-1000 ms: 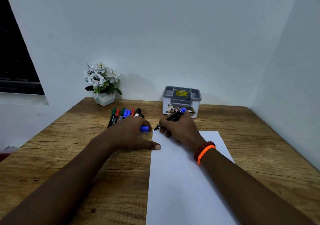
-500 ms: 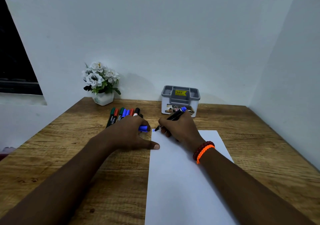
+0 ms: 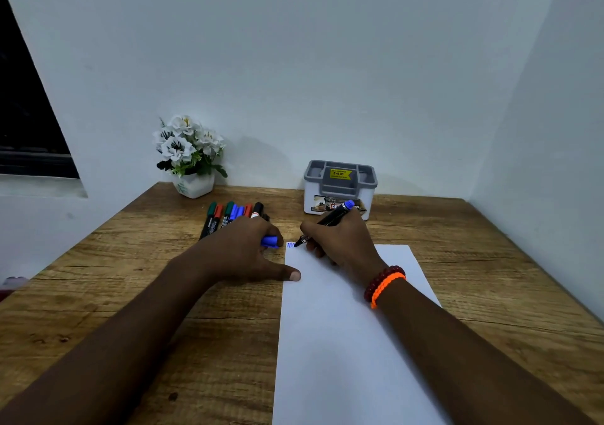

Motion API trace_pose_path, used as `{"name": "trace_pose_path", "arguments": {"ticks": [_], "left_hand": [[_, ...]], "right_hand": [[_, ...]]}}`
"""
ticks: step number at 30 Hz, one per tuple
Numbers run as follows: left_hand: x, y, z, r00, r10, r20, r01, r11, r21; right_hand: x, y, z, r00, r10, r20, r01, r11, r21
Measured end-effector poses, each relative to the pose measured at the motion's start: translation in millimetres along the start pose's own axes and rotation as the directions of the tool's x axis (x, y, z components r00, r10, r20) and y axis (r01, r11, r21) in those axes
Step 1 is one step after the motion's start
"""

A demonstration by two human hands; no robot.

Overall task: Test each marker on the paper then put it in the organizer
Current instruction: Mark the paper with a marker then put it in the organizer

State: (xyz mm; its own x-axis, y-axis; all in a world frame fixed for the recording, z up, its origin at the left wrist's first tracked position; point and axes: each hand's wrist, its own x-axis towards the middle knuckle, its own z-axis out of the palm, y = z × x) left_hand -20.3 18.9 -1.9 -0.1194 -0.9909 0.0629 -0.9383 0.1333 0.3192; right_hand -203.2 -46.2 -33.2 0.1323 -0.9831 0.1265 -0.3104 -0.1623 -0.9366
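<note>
Since a second ago a small blue scribble point(image 3: 290, 245) has appeared at the far left corner of the paper point(image 3: 343, 343), and the marker tip has crept a little to the right of it. We see the fingers point(image 3: 310, 230) of the right hand point(image 3: 340, 245) clamped round the black barrel of the blue marker point(image 3: 330, 220), tip down on the sheet, blue end tilted back toward the organizer point(image 3: 340, 189). The left hand point(image 3: 242, 248) curls its fingers round the blue cap point(image 3: 269, 241) while its thumb point(image 3: 292, 275) lies stretched out, pressing the paper's left edge to the bench point(image 3: 490, 261). Just beyond that hand lies the row of waiting markers point(image 3: 232, 213), green, red, blue and black, side by side; the grey organizer stands at the back near the wall, and we cannot see any marker in it. A flower pot point(image 3: 192, 186) sits at the far left. We judge the test stroke nearly done. From here the risks are small but real: writing so close to the corner, the tip could run off the sheet and mark the wood; lifting the thumb early could let the paper slide; and dropping the marker in uncapped would leave it to dry or stain the organizer.
</note>
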Motion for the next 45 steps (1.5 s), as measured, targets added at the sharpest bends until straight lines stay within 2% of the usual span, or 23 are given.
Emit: {"name": "trace_pose_path", "arguments": {"ticks": [15,21,28,34,45], "left_hand": [[-1,-1,0,1.0,0.013,-0.017,-0.013,1.0,-0.016],[0,-1,0,1.0,0.012,-0.012,-0.012,1.0,-0.008],[0,0,-1,1.0,0.01,-0.013,-0.01,1.0,-0.007],[-1,1,-1,1.0,0.004,-0.014,-0.004,1.0,-0.012],[-3,2,-2,1.0,0.016,-0.002,-0.016,1.0,0.009]], "right_hand": [[1,2,0,1.0,0.003,-0.021,-0.002,1.0,0.031],[6,6,1,0.997,-0.018,-0.072,0.02,0.999,0.03],[8,8,0,0.998,-0.022,-0.064,0.023,1.0,0.016],[6,8,-4,0.995,-0.083,-0.05,0.082,0.996,-0.023],[8,13,-2,0.994,-0.078,-0.076,0.08,0.997,0.022]]}}
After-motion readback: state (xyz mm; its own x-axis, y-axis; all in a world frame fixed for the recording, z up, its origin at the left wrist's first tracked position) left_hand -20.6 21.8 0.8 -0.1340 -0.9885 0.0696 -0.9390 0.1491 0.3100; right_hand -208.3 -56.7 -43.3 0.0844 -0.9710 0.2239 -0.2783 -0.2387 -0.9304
